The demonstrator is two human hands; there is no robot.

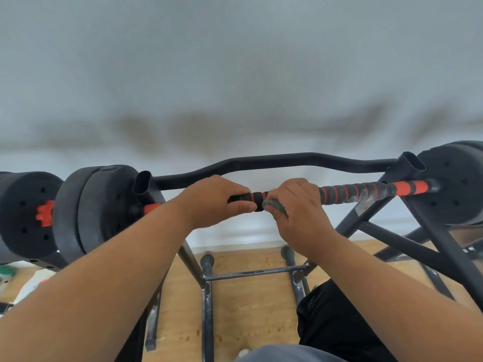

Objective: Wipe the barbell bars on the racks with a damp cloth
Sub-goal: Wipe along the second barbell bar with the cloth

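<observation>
The left hand (pixel 217 198) wraps its fingers around the bar (pixel 366 192) on the rack (pixel 431 231), and right beside it the right hand (pixel 295 205) squeezes a green cloth (pixel 274 205) against the bar.

A pale grey wall (pixel 235 74) (smudged with faint brownish marks) fills the upper view. Below the wall runs a white skirting board (pixel 235 245), meeting a light wooden floor (pixel 248 309) under even light.

A home gym: weight plates (pixel 86 210), steel rack (pixel 428 231), wooden floor (pixel 248 309)
</observation>
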